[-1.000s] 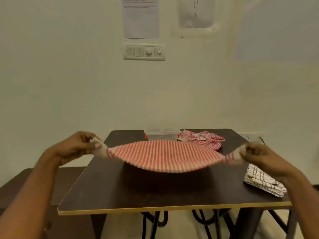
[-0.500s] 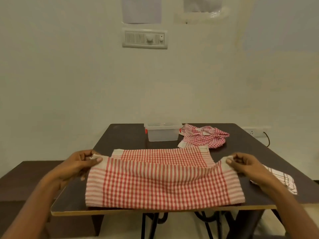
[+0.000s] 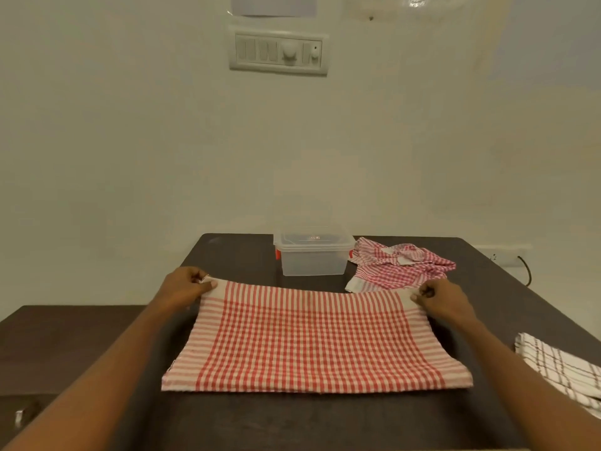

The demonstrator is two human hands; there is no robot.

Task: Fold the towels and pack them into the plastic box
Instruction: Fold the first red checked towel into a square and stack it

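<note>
Red-checked towel (image 3: 315,340) seemed soft, light, floppy — we pinched its far corners, left hand (image 3: 187,286) at ten o'clock, right hand (image 3: 445,299) at two.

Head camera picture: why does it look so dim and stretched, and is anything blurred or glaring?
Head view: dim, warm, even light. Head view: the red checked towel, left hand and right hand look sharp, no motion blur. Head view: the wide lens splays the table edges outward. Head view: slight glare on the shiny sheet high on the wall.
</note>
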